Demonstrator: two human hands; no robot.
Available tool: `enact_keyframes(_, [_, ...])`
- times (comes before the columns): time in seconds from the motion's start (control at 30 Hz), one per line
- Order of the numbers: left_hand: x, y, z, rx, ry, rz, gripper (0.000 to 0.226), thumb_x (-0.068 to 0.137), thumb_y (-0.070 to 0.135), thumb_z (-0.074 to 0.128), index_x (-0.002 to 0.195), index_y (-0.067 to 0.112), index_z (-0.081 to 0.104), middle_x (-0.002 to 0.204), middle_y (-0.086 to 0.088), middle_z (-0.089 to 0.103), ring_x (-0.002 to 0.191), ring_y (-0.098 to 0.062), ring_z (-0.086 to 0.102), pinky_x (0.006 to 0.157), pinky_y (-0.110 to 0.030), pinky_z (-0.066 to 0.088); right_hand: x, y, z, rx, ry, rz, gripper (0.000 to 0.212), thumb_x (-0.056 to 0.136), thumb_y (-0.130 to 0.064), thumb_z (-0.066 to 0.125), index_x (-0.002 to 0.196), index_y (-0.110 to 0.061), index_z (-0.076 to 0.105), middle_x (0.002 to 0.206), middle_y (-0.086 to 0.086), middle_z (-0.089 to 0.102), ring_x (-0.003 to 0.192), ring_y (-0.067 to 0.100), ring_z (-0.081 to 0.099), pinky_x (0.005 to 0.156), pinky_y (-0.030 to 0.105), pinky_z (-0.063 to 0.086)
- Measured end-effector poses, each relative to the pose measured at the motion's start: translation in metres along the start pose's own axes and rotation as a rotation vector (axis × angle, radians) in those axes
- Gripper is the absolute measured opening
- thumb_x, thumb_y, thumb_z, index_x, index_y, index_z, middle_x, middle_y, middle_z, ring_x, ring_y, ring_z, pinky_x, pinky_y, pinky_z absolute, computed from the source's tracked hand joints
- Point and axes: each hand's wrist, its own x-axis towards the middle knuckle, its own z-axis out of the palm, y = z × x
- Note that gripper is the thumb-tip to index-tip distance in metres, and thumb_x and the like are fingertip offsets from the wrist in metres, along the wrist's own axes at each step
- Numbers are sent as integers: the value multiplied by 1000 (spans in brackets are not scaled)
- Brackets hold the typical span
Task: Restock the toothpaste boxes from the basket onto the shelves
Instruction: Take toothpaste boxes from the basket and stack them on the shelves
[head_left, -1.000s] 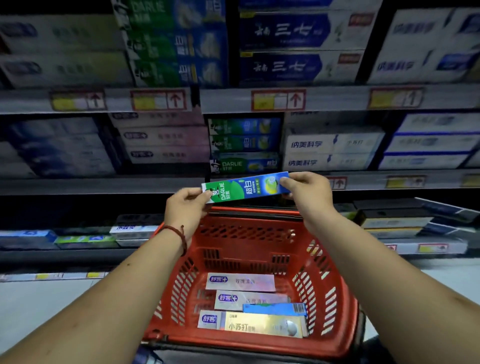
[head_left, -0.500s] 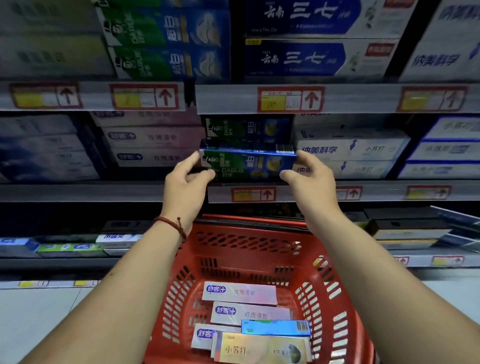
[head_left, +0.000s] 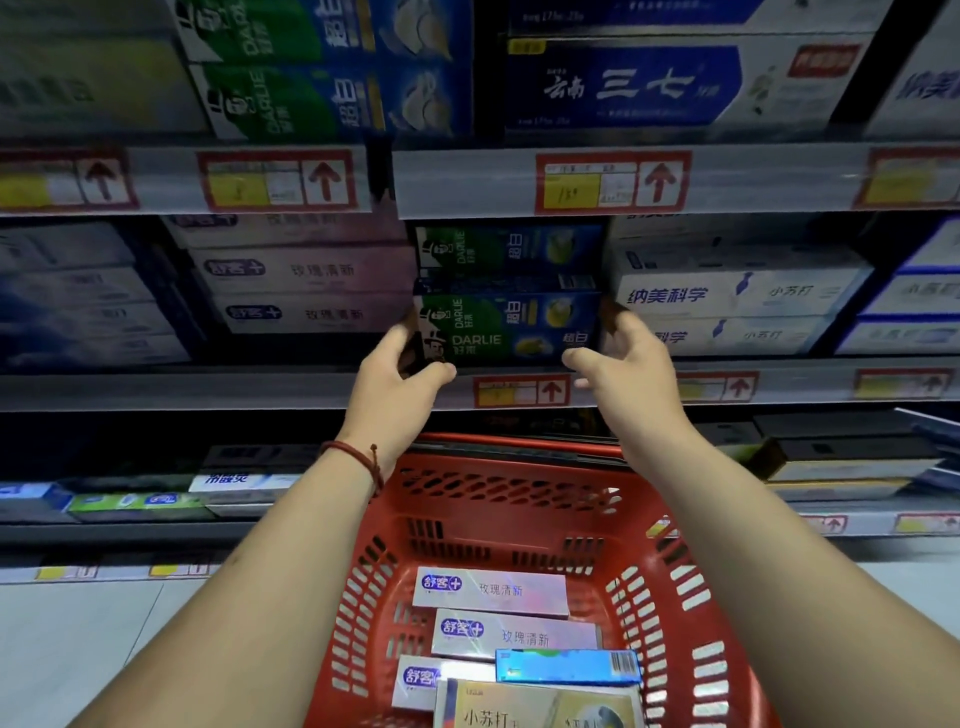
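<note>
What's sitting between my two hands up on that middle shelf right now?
A green Darlie toothpaste box, on the middle shelf; the left hand holds its left end, the right hand its right end. The head view shows this.

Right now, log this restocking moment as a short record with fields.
left hand: grips the left end of the green box
right hand: holds the box's right end
green box: level, in the slot of matching green ones on the shelf
basket: red, below both hands
in basket: three pale boxes, one blue box, one gold box
</note>
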Motion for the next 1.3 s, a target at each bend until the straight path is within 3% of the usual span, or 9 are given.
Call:
enact_keyframes(0.2, [1,0,0,-6,20,-40,59,90,24,70,145,24,50,133,0,62,121,-19,58,109,-43,46,-2,8,7,-93,67,26,62,93,-13,61,151,-18,42,133,-8,52,98,20,68,83,32,53])
enact_keyframes(0.33, [1,-1,0,-3,3,-86,72,81,34,73,148,23,48,136,-2,61,121,-21,59,110,-44,45,-3,10,7,-133,107,35,51,93,-9,60,142,-16,52,86,-24,51,88,18,66,66,19,46])
enact_keyframes(0.4, [1,-1,1,-11,-1,-99,79,74,39,73,147,23,49,136,-3,61,123,-22,59,110,-44,46,-3,9,6,-129,121,40,46,92,-8,60,137,-15,56,87,-22,53,79,12,60,78,21,42])
enact_keyframes(0.6, [4,-5,0,-50,-3,-99,93,60,49,75,147,25,50,142,1,58,128,-20,56,112,-43,44,-3,11,8,-45,112,77,55,89,-11,64,143,-16,54,133,-7,59,112,6,53,95,26,43])
enact_keyframes(0.7, [6,-9,0,-71,-4,-92,96,55,54,74,145,28,52,144,2,55,130,-17,54,112,-42,44,-3,12,8,-39,94,107,54,88,-12,66,141,-18,54,134,-7,58,108,5,55,90,25,42])
enact_keyframes(0.87, [4,-7,5,-51,-2,-78,95,58,52,73,146,30,49,143,3,54,129,-18,54,111,-43,44,-4,13,12,-31,90,148,69,77,-23,68,143,-24,50,138,-5,57,121,25,61,102,49,51])
enact_keyframes(1.07, [6,-15,12,-21,17,-22,65,86,20,73,147,21,49,144,0,52,127,-16,55,111,-36,43,-4,12,16,76,63,230,92,73,-25,67,157,-21,31,146,4,53,128,29,57,105,52,49])
enact_keyframes(1.17, [6,-16,13,-12,9,-14,69,85,22,73,148,23,47,142,2,53,128,-15,54,111,-36,42,-3,14,17,84,47,259,90,74,-24,69,157,-22,31,134,7,62,122,32,61,101,53,52])
enact_keyframes(1.3, [5,-16,12,1,3,-32,78,75,31,71,149,26,47,142,1,54,128,-15,54,113,-41,42,-4,14,18,92,34,255,95,68,-29,68,156,-27,31,147,6,52,130,29,55,105,52,49])
